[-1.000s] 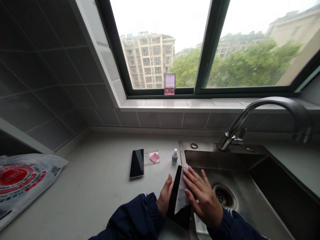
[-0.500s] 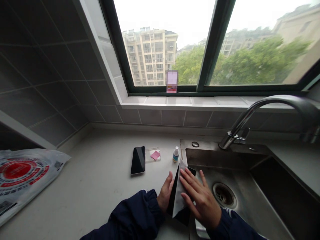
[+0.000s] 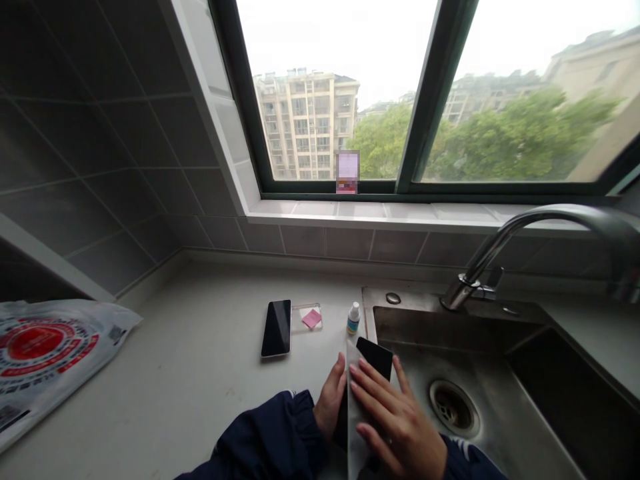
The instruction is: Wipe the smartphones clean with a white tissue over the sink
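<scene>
So, what lies nearest to the viewer?

Two hands, held together at the front edge of the counter. The left hand is clamped on the long edge of a black smartphone, thumb upward, the other fingers hidden behind it. The right hand lies across a white wipe, fingers spread, pressing it onto the phone's face. Navy jacket sleeves cover both forearms.

Where is the held phone, relative to the sink?

Just over the left rim of the stainless steel sink, its upper corner showing above the wipe. A round drain sits in the basin to the right of the hands.

And farther back on the counter?

Beside the sink's rim stands a small white-capped bottle. Left of it, a transparent phone case holds a pink square, and a second black smartphone lies face up, touching neither. A white plastic bag with a red printed seal lies well to the left.

What closes the view?

A curved chrome faucet rises behind the sink, in front of grey wall tiles. Above them, a green-framed window looks onto trees and apartment blocks.
</scene>
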The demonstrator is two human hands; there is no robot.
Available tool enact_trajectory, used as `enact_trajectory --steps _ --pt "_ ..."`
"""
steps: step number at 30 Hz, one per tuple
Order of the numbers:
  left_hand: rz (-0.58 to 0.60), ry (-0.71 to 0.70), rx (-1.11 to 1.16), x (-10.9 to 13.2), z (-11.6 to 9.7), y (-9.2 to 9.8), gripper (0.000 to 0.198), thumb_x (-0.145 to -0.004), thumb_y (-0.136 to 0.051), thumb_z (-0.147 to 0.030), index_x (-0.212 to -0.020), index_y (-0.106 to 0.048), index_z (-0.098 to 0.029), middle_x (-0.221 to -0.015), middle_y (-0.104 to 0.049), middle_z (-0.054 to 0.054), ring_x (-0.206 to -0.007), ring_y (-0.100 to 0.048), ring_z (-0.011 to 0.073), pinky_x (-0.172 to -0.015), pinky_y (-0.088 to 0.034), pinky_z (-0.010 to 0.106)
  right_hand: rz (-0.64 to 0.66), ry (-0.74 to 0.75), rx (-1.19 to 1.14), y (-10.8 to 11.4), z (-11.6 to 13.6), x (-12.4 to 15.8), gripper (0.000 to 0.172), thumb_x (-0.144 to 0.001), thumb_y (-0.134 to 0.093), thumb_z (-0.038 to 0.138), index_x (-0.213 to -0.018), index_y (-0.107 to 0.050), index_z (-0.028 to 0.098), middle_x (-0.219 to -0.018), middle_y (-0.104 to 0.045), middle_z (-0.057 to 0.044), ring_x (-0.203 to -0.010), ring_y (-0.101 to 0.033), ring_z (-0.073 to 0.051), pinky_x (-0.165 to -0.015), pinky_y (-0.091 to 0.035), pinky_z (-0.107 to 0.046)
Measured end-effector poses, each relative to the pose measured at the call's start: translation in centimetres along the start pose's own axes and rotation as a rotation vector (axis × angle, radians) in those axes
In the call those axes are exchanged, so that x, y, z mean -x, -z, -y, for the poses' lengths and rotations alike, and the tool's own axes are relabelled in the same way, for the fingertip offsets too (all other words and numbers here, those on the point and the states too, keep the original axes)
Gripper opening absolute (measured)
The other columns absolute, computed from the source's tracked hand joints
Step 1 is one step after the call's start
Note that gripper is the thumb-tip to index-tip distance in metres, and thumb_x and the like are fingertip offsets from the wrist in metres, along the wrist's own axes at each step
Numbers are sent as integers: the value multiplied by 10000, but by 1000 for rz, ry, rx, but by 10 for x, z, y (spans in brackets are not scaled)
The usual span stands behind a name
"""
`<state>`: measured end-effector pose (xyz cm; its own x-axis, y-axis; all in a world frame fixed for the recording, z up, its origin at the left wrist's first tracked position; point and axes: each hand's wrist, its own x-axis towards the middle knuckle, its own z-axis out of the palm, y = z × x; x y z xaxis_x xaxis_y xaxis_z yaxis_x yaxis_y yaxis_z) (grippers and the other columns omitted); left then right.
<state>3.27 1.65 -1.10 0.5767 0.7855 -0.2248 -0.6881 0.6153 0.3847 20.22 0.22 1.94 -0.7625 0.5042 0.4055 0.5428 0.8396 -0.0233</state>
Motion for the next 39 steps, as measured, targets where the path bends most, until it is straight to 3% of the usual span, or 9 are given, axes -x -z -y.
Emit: enact_trajectory --steps 11,14,17,20,26,31,39 --pt "167 -26 -41 -1 -3 -9 645 -849 -512 -610 -1264 -602 -124 -1226 -637 161 -1250 -512 313 -1061 -319 404 -90 -205 97 -17 -10 7 595 -959 -493 307 -1499 -311 138 -1538 -322 -117 -1446 -268 -276 -1186 49 -531" --pt "121 -20 -5 0 -1 -5 637 -851 -511 -612 -1213 -632 -103 -1178 -660 159 -1214 -545 296 -1063 -324 380 -48 -126 77 -9 -4 3 622 -951 -509 344 -1499 -310 126 -1541 -314 -118 -1447 -259 -292 -1179 70 -544" --pt "19 -30 95 0 3 1 550 -864 -539 -561 -1110 -679 -90 -1070 -699 125 -1099 -617 218 -1056 -332 292 12 -5 24 -1 2 -1 643 -950 -505 400 -1499 -309 129 -1535 -325 -104 -1444 -267 -293 -1170 105 -556" --pt "-4 -51 152 -1 4 3 493 -872 -556 -521 -1082 -688 -96 -1023 -713 95 -1041 -637 169 -1059 -322 245 30 25 15 0 3 -2 621 -959 -494 395 -1498 -314 146 -1532 -336 -85 -1443 -275 -281 -1167 123 -552" --pt "92 -27 -66 2 0 -5 670 -815 -567 -616 -1243 -620 -103 -1225 -648 154 -1271 -500 302 -1098 -286 376 -61 -170 78 -14 -8 4 603 -965 -487 327 -1508 -296 147 -1532 -336 -122 -1438 -283 -281 -1182 49 -537" --pt "83 -51 -102 5 -2 -13 685 -826 -552 -608 -1329 -555 -144 -1359 -562 143 -1340 -419 322 -1103 -265 401 -55 -241 100 -18 -10 6 620 -971 -464 342 -1524 -255 156 -1543 -313 -121 -1445 -268 -281 -1182 25 -537" --pt "106 -41 -46 1 0 -4 677 -811 -563 -628 -1248 -611 -112 -1163 -674 150 -1206 -553 292 -1060 -317 375 -46 -156 63 -12 -4 4 616 -960 -492 343 -1511 -289 157 -1529 -339 -115 -1440 -280 -284 -1178 63 -542"
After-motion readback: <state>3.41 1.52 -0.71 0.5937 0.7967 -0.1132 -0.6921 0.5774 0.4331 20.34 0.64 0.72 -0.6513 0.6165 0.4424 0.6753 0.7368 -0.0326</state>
